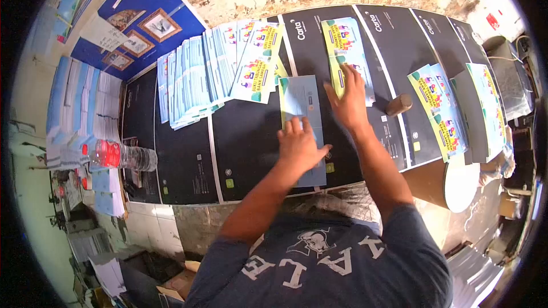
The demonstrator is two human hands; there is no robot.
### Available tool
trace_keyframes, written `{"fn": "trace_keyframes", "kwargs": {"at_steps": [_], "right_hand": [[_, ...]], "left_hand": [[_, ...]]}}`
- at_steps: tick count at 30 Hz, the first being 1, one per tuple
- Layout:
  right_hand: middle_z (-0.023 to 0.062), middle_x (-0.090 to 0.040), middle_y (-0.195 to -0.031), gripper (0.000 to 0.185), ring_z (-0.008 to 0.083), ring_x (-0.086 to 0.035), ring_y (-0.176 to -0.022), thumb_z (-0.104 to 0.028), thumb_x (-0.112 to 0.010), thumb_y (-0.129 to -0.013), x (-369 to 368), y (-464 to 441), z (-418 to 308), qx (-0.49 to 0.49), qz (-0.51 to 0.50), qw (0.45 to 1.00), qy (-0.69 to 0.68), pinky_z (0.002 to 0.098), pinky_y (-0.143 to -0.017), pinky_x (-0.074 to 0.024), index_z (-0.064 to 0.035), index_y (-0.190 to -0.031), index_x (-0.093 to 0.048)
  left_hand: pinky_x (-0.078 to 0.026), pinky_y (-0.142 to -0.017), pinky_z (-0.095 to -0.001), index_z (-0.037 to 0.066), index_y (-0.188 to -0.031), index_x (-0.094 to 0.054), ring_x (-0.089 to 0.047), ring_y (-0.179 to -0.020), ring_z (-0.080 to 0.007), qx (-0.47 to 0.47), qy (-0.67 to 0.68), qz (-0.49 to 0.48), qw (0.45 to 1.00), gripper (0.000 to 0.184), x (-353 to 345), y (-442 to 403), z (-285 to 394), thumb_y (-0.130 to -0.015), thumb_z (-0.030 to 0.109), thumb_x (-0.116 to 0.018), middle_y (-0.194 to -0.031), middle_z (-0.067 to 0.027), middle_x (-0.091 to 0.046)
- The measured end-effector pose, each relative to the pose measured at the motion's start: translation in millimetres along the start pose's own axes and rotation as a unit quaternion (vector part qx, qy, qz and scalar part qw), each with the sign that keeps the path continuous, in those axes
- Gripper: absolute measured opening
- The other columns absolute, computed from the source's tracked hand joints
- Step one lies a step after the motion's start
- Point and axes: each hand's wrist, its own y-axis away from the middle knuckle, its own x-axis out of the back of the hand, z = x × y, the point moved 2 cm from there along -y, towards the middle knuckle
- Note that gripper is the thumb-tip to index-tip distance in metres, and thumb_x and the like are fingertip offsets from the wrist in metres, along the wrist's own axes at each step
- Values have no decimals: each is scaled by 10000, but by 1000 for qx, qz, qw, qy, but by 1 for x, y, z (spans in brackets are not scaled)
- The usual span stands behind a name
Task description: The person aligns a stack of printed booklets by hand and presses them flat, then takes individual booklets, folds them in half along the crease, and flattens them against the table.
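A light blue printed booklet sheet lies on the black table in front of me. My left hand rests flat on it, fingers spread and thumb out to the side. To the right, a small stack of yellow and blue printed covers reads "Buku Tabungan Bank Sampah". Over the lower end of that stack is my right hand, its fingers stretched out and the thumb apart. Whether its fingertips press on the top cover I cannot tell. A short brown cylinder lies just right of this stack.
Many fanned booklets cover the table's back left. More cover stacks lie on the right, some near the table's end. A plastic bottle and tall paper piles stand at the left. A blue board leans behind.
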Motion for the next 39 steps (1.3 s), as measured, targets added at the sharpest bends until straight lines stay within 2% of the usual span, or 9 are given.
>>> {"fn": "trace_keyframes", "kwargs": {"at_steps": [6, 11, 15, 17, 19, 23, 26, 30, 39], "right_hand": [[240, -568, -1244, 509, 373, -598, -1116, -134, -701, -878, 70, 76, -9, -131, -74, 982, -113, 455, -935, -490, 13, -1320, -496], [218, -619, -1124, 365, 346, -660, -989, -126, -679, -900, 89, 68, -4, -202, -96, 959, -174, 425, -847, -527, 12, -1219, -569], [222, -614, -1144, 344, 362, -647, -1017, -124, -676, -905, 82, 38, -1, -186, -110, 965, -151, 441, -866, -523, 16, -1205, -581], [222, -598, -1211, 390, 384, -610, -1093, -122, -687, -886, 73, 20, 11, -128, -73, 987, -61, 462, -910, -510, 14, -1232, -570], [241, -549, -1303, 459, 418, -547, -1181, -141, -706, -861, 56, 3, 31, -88, -77, 993, 3, 471, -959, -490, 30, -1259, -554], [230, -410, -1457, 904, 411, -389, -1345, -359, -843, -736, 29, -27, 43, -219, -110, 955, 167, 499, -1081, -395, 48, -1425, -420], [182, -474, -1364, 776, 349, -471, -1269, -304, -823, -733, -1, -20, 62, -213, -101, 948, 212, 462, -1023, -441, 21, -1354, -489], [135, -547, -1234, 444, 319, -535, -1169, -182, -705, -792, 9, -27, 80, -220, -120, 938, 239, 452, -949, -474, -25, -1193, -599], [207, -221, -1630, 1200, 354, -175, -1522, -806, -647, -708, 12, 0, 36, -34, -362, 902, 231, 586, -1190, -192, -51, -1562, -273]], "left_hand": [[-565, -883, -487, -12, -1514, -253, -542, -1218, -477, -5, -81, 41, 996, 869, -13, 10, 25, -802, 148, -724, -1324, -311, -503], [-571, -833, -501, 11, -1531, -253, -700, -888, -443, 39, -11, -32, 999, 772, 52, -6, -8, -847, 21, -610, -1159, -311, -650], [-559, -782, -469, 10, -1522, -300, -724, -889, -353, 85, 34, 110, 990, 748, 144, -21, -18, -842, -7, -613, -1029, -232, -712], [-557, -735, -397, 27, -1508, -354, -733, -857, -277, 78, 116, 179, 974, 730, 176, -41, -54, -828, -10, -614, -960, -190, -731], [-543, -772, -463, 103, -1452, -455, -694, -909, -411, 129, 200, 210, 948, 698, 198, -76, -84, -782, -25, -604, -1007, -234, -711], [-548, -833, -452, 55, -1261, -614, -695, -906, -421, 107, 135, 240, 955, 474, 150, -180, -191, -788, 34, -618, -947, -237, -709], [-374, -1101, -502, 100, -1433, -488, -449, -1349, -406, 226, -71, 177, 955, 634, 87, -197, -215, -825, 145, -662, -1434, -230, -483], [-163, -1142, -624, 106, -1466, -461, -324, -1425, -354, 163, -105, 266, 944, 670, 83, -165, -180, -834, 182, -672, -1499, -177, -394], [-275, -1106, -506, 112, -1315, -612, -438, -1333, -305, -99, 9, 266, 959, 460, 82, -50, -78, -867, 199, -675, -1385, -94, -527]]}}
